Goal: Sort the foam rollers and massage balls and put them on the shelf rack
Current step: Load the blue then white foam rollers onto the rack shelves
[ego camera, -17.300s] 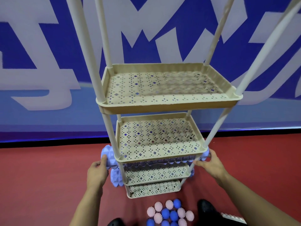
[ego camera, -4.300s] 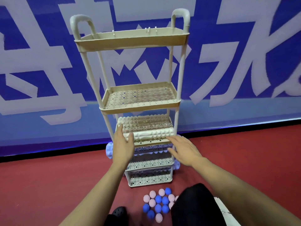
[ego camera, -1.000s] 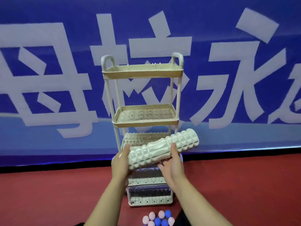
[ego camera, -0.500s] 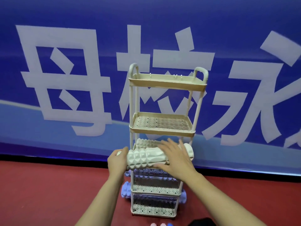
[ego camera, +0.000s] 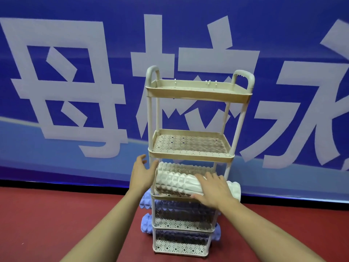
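The cream ridged foam roller [ego camera: 179, 183] lies lengthwise across the beige perforated plastic shelf rack [ego camera: 190, 148] at frame centre, right end overhanging, under the flat right hand [ego camera: 213, 190]; left hand [ego camera: 142, 173] open beside its left end.

You face a beige shelf rack [ego camera: 190, 150] whose trays are pierced with small diamond and dot holes, on paler cream posts. The front foam roller [ego camera: 177, 183] is off-white with a raised diamond and ridge texture; the one behind it [ego camera: 186, 167] is the same colour with ridges. Lower down, two rollers [ego camera: 146, 203] [ego camera: 147, 225] are lavender-blue and knobbly. The floor [ego camera: 56, 220] is red, and the banner [ego camera: 75, 82] is deep blue with large pale grey-white characters.
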